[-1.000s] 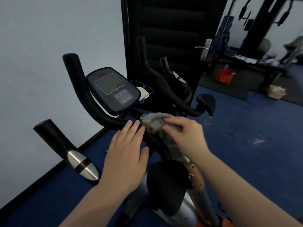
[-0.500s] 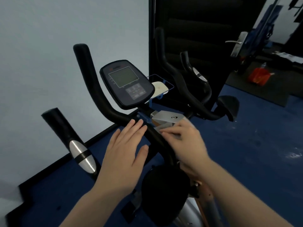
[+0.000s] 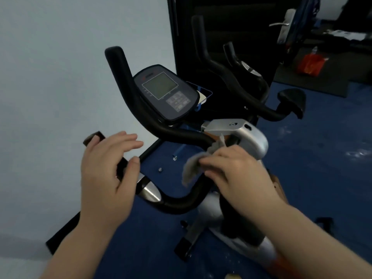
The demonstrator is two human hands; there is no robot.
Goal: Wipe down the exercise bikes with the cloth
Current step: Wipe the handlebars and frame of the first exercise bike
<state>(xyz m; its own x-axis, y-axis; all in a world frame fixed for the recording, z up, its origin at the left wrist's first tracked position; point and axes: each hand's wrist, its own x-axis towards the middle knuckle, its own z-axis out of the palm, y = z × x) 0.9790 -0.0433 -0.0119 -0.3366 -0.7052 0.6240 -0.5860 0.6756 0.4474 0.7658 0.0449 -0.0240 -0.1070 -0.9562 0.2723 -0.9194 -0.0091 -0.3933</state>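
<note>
Two hands over the nearer silver and black exercise bike (image 3: 213,205), which stands close to the pale wall (image 3: 50,77).

At the left: left hand (image 3: 106,174) wide and relaxed, fingers almost straight, thumb just beside the black foam side grip with the silver sensor plate (image 3: 150,193). Closed round nothing, as far as can be seen. Better to close it on that grip before rubbing hard, so that the bike does not rock.

In the middle: dark oval console with a grey screen (image 3: 167,93), sitting above the curved black handlebar tube (image 3: 171,133). Only light pressure there, probably, because of the buttons.

Right of the middle: crumpled grey cloth (image 3: 191,168), pinched between thumb and curled fingers of the right hand (image 3: 237,172). Its upper corner touches the place where the tube meets the rounded silver housing (image 3: 241,133); its lower part hangs free in front of the lower bar.

For a good wipe, advisable:
- to open the cloth flatter, since a bunched cloth cleans only with its edge;
- to wrap it round the tube and draw it along in one direction, from the joint towards the end;
- to push a corner into the joint, where sweat and dust likely collect.

At the far right: second black exercise bike (image 3: 241,87) near the dark door, probably next in turn.
</note>
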